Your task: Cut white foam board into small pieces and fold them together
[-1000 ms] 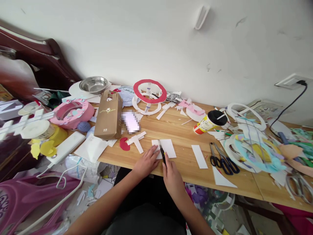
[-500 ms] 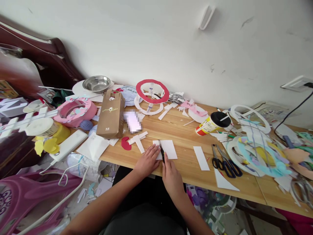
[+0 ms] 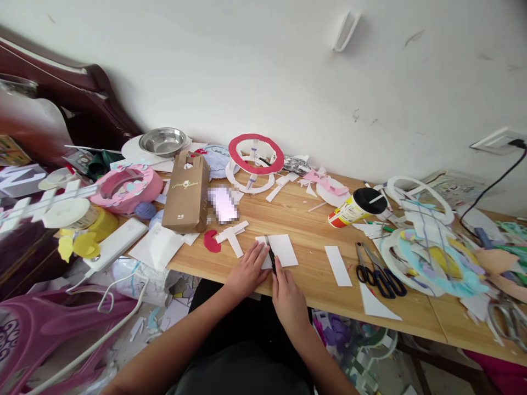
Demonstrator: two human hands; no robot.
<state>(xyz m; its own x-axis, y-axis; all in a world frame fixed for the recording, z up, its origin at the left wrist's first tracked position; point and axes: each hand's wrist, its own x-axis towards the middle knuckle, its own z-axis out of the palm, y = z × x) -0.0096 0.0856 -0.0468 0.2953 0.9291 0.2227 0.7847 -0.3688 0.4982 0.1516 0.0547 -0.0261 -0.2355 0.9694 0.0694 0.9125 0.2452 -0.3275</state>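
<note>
In my right hand (image 3: 288, 296) is a black-handled utility knife (image 3: 272, 260), its silver blade pointing away from me. The blade lies across a white sheet of paper (image 3: 286, 249) near the table's front edge, left of the sheet's middle. My left hand (image 3: 249, 267) rests with fingers stretched out on the paper's left part, close beside the knife. The hands cover the sheet's near left portion. Just left of the sheet lie crossed white paper strips (image 3: 233, 241) and a red paper piece (image 3: 212, 241).
A white paper rectangle (image 3: 338, 266), scissors (image 3: 385, 277) and a tilted paper cup (image 3: 357, 207) are to the right. A red ring stand (image 3: 234, 149) is behind the hands. A brown paper bag (image 3: 185, 192) and a pink ring (image 3: 154, 189) stand left. Paper crafts crowd the right end.
The knife and the paper's left edge have shifted very slightly to the left. My left hand stays on the paper, and the right keeps its grip on the knife.
</note>
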